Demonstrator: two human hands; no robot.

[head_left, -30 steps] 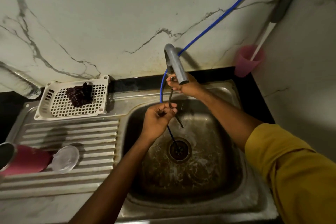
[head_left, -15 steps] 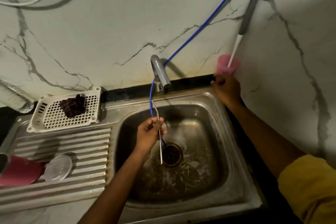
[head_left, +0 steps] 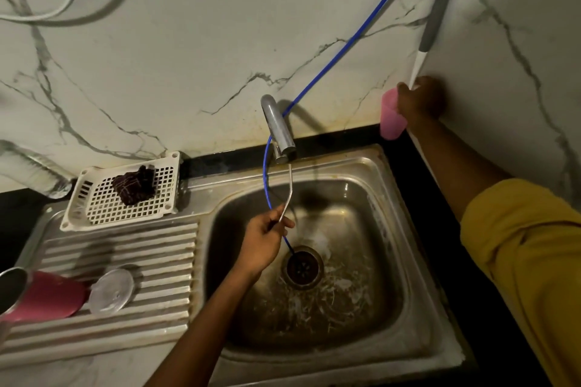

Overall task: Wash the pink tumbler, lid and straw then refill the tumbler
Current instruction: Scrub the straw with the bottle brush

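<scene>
While the two hands work well apart over the one steel sink (head_left: 339, 155), we count a single piece of each task thing. One bent metal straw (head_left: 289, 188) is pinched between the thumb and fingers of the left hand (head_left: 265, 240) above the basin. Its upper end reaches just under the spout of the one faucet (head_left: 278, 126). One pink tumbler (head_left: 50, 297) lies on its side on the ribbed drainboard (head_left: 141, 248) at the near left, its open mouth toward the left edge. One clear lid (head_left: 111, 291) rests against its base.

The right hand (head_left: 419, 104) is at the far right, in the corner of the marble walls, with its fingers curled round one small pink cup (head_left: 390, 122). One brush with a grey handle (head_left: 433, 25) rises from behind that hand and leans into the corner.

We see one blue hose (head_left: 345, 44) coming down from the upper right, passing the faucet and ending in the one drain (head_left: 303, 267). One white basket (head_left: 94, 210) sits at the far end of the drainboard and holds one dark scrubber (head_left: 135, 185). One white cable (head_left: 47, 14) loops on the wall at the far left.
</scene>
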